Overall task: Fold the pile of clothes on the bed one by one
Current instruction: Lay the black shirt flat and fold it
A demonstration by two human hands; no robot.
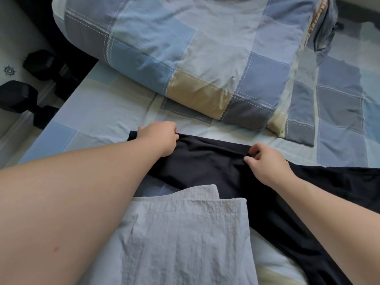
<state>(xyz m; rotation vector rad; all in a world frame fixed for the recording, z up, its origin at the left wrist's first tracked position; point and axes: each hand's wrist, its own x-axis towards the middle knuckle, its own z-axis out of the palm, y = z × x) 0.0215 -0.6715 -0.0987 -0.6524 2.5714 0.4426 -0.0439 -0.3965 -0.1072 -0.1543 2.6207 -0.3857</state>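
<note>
- The black garment (205,167) runs off the right and bottom edges.
- The grey garment (185,233) is cut off at the bottom.
- The left hand (159,138) hides its own fingertips.

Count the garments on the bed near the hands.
2: a black garment, its far edge pinched by the left hand and right hand; a pale grey garment nearer. Others may be hidden.

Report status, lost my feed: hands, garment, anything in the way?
Both gripping: left hand and right hand pinch black garment at far edge. Partly spread on bed. Near side overlapped by grey garment.
</note>
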